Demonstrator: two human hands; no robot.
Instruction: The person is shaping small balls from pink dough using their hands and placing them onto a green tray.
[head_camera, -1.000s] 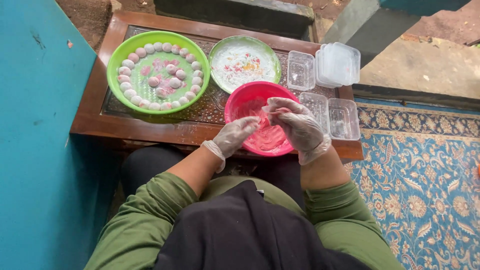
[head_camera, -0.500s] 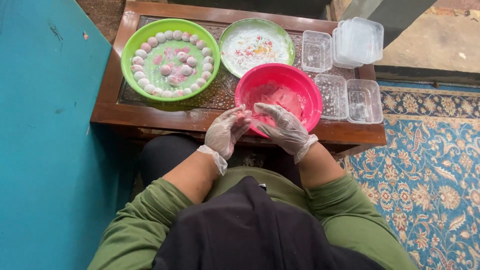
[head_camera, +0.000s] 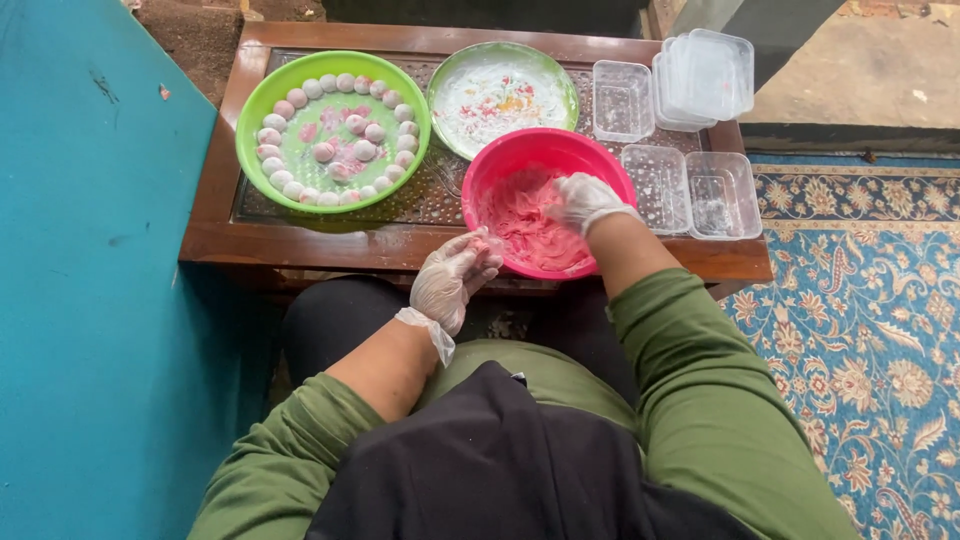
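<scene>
head | right hand (head_camera: 582, 202) now in pink bowl (head_camera: 500, 165) | left hand (head_camera: 452, 276) apparently holds dough

Both hands are wearing thin clear gloves, and both arms are in green sleeves pushed up to bare the forearms. The left hand (head_camera: 452, 282) is hanging low, close to the body, its fingers curling loosely inward with the forearm angling up from the lap. The right hand (head_camera: 583, 202) is reaching further forward, palm down, fingers bending downward, the elbow bent out to the side.
</scene>
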